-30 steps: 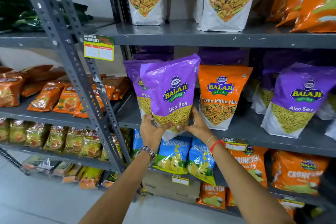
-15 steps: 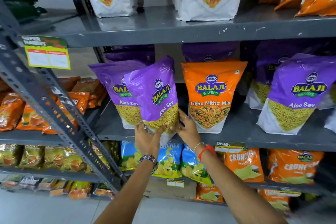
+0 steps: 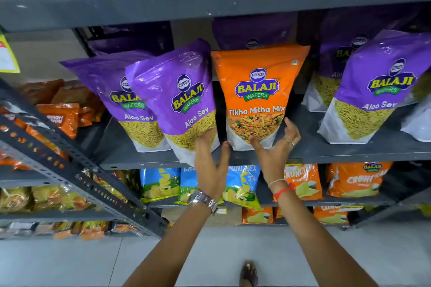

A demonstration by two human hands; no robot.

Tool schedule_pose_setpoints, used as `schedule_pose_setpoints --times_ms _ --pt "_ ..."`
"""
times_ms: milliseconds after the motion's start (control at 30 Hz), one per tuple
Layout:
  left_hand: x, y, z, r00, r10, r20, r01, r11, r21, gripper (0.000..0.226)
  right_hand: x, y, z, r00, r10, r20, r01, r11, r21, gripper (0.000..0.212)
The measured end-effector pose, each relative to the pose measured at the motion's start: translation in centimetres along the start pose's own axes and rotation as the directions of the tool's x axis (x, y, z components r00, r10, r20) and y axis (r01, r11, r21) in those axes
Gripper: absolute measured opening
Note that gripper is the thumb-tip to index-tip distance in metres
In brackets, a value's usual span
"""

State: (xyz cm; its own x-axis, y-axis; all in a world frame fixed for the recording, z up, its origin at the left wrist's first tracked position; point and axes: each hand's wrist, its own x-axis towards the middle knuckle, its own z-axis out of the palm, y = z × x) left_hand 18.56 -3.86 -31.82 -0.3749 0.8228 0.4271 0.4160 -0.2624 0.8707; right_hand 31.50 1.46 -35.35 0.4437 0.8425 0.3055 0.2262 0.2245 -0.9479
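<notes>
A purple Aloo Sev pouch (image 3: 179, 100) stands tilted on the grey middle shelf (image 3: 349, 154), its base at the front edge, leaning over another purple Aloo Sev pouch (image 3: 112, 91) to its left. My left hand (image 3: 210, 165) rests with straight fingers against the tilted pouch's lower front. Right beside it stands an orange Tikha Mitha Mix pouch (image 3: 256, 91). My right hand (image 3: 275, 149) grips that pouch's base, thumb on its front and fingers round its right edge.
More purple pouches (image 3: 373, 91) stand to the right and behind. The shelf below holds blue Crunchex bags (image 3: 242, 184) and orange bags (image 3: 354, 179). A slanted perforated metal upright (image 3: 70, 165) crosses the left side, with small orange packs (image 3: 60, 119) behind it. My foot (image 3: 249, 275) is on the grey floor.
The purple pouch, held in both hands before, now stands on the shelf. My right hand has let go of it and moved right onto the orange pouch. The view has moved closer.
</notes>
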Motion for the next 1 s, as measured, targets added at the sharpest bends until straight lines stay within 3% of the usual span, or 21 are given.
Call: schedule_pose_setpoints --times_ms 133,200,300,433,600,867,1000 --pt "1.0 1.1 3.6 0.938 -0.212 0.275 0.241 0.967 -0.077 0.075 2.5 1.9 -0.6 0.962 0.146 0.231 -0.148 0.989 -0.008 0.118" --pt "2.2 1.3 4.9 0.898 -0.293 0.329 0.342 0.934 -0.1 0.085 3.6 2.2 -1.0 0.936 0.163 0.311 -0.17 0.985 -0.004 0.113" --pt "4.2 0.8 5.9 0.878 -0.318 0.358 0.392 0.907 -0.156 0.082 4.6 2.2 -1.8 0.904 0.178 0.388 -0.187 0.982 -0.014 0.089" --pt "4.6 -0.3 5.9 0.882 -0.32 0.346 0.373 0.923 -0.099 0.061 4.7 1.6 -2.4 0.918 0.171 0.358 -0.165 0.985 -0.048 0.068" --pt "2.8 0.3 4.4 0.902 -0.277 0.332 0.293 0.956 0.003 0.051 2.1 0.7 -4.0 0.952 0.134 0.276 -0.118 0.99 -0.071 0.06" --pt "-0.3 4.2 0.6 0.957 -0.128 0.259 0.152 0.986 -0.073 0.05 -2.2 -4.5 -7.5 0.978 -0.011 0.207 0.01 1.0 0.003 0.049" --pt "0.1 7.0 -2.7 0.966 -0.055 0.253 0.099 0.981 -0.165 0.043 -3.5 -8.6 -8.3 0.979 -0.084 0.185 0.079 0.996 0.034 0.053"
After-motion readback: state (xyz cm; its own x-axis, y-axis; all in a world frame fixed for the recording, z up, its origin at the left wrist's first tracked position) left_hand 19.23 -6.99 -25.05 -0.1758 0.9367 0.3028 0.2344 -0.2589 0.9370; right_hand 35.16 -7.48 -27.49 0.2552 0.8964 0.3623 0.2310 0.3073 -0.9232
